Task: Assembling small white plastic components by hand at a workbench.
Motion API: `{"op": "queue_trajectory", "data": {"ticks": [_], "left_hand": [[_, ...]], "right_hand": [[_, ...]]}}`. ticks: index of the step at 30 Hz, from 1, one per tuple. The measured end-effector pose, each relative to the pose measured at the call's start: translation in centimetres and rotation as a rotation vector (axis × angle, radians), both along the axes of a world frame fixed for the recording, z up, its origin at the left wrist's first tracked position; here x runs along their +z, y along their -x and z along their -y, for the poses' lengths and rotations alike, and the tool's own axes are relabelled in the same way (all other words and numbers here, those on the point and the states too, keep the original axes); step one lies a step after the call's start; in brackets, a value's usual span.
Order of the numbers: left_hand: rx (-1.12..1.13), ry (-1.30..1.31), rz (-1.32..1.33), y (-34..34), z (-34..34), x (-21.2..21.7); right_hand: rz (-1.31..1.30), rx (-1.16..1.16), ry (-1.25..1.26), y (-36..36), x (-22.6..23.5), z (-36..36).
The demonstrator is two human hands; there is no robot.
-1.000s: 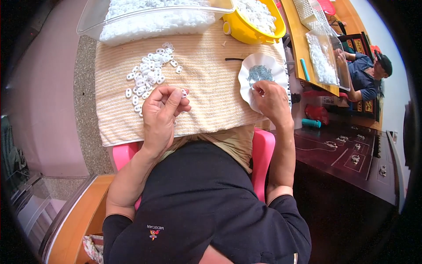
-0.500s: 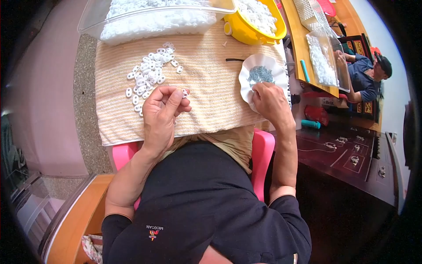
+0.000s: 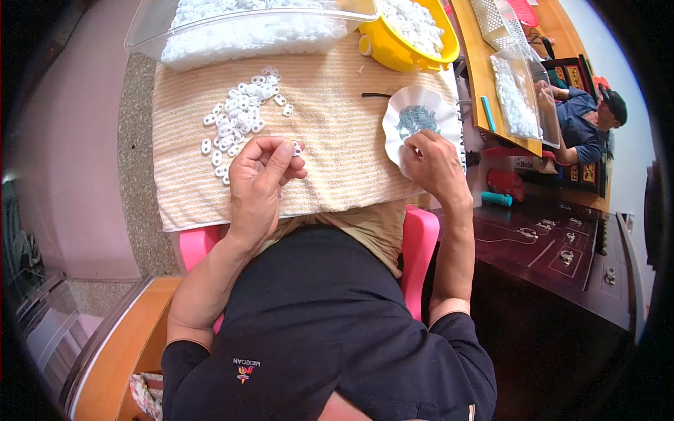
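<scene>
Our right grip [image 3: 437, 165] has shifted slightly over the dish [image 3: 394, 149] | its fingers bunched, any load hidden from us | our left grip [image 3: 257, 174] pinches a white piece [image 3: 298, 149] | grey bits [image 3: 415, 119] in dish | pile [image 3: 239, 116] beyond our left, on towel [image 3: 337, 168] | bin [image 3: 145, 38], yellow tub [image 3: 382, 55] farthest

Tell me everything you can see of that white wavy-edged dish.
The white dish has a wavy, fluted rim; whether it is plastic or ceramic I can't tell. It sits upright toward the right of the striped towel, holding a heap of small grey, metallic-looking pieces. The right hand covers part of its near side; contact is unclear.
</scene>
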State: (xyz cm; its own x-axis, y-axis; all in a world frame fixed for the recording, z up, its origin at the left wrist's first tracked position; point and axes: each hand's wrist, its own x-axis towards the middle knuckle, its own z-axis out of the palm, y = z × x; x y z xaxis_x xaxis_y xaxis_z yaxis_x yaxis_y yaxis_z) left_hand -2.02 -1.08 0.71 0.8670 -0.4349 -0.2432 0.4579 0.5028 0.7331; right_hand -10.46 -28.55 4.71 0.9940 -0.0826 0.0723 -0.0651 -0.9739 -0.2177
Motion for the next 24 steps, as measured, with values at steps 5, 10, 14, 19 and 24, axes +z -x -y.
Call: {"op": "queue_trajectory", "data": {"ticks": [5,10,14,19,24], "left_hand": [[-0.010,0.004,-0.015,0.0,0.1,0.0],[-0.023,-0.003,-0.008,0.1,0.2,0.0],[-0.044,-0.012,0.013,0.2,0.2,-0.3],[-0.160,-0.037,0.033,0.6,0.0,-0.4],[-0.242,-0.111,0.090,1.0,0.3,0.1]], "right_hand": [[0.055,0.018,-0.036,0.4,0.0,0.2],[0.080,0.013,-0.077,0.6,-0.2,0.3],[0.132,-0.143,-0.277,0.6,-0.6,-0.2],[0.126,-0.201,-0.551,1.0,-0.5,-0.5],[0.085,-0.194,-1.199,0.2,0.7,-4.2]]}}
